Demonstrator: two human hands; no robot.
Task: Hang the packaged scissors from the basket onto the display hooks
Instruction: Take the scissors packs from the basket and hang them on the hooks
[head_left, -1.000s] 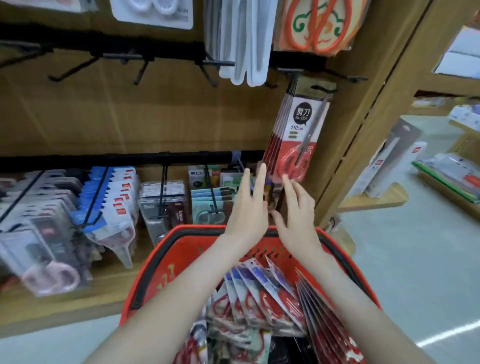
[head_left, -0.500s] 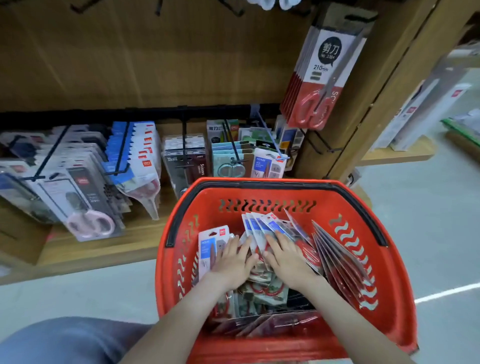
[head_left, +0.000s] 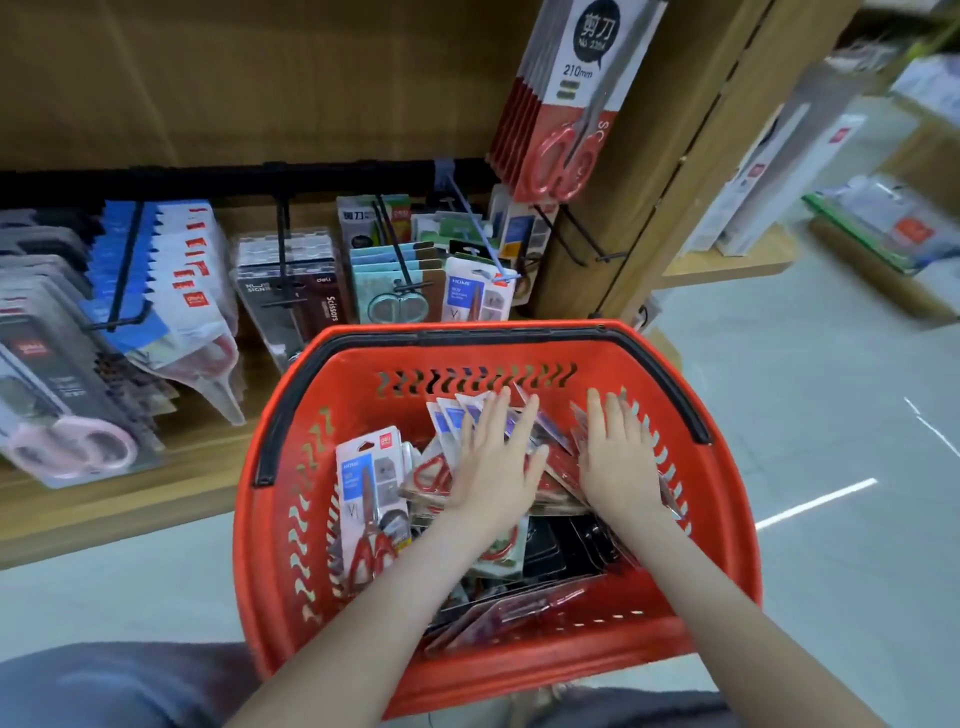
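A red plastic basket (head_left: 727, 499) with a black handle stands on the floor before the shelf, filled with packaged scissors. One pack with red handles and a blue card (head_left: 371, 499) leans upright at the basket's left. My left hand (head_left: 496, 457) lies flat with straight fingers on a fan of blue-topped packs (head_left: 452, 413) in the middle. My right hand (head_left: 615, 452) presses flat on red packs stacked against the right wall. Red 210 mm scissor packs (head_left: 563, 114) hang on a hook at the upper right.
A black rail (head_left: 234, 179) carries hooks with several rows of packaged scissors: blue-white packs (head_left: 171, 280), dark packs (head_left: 296, 291), teal packs (head_left: 395, 280). Pink-handled scissors (head_left: 67, 441) hang at far left. A wooden post (head_left: 691, 130) stands right; grey floor beyond.
Both hands came down from the hanging red packs into the basket. They now lie spread apart, the right hand moved to the packs at the right wall. The view tilted down.
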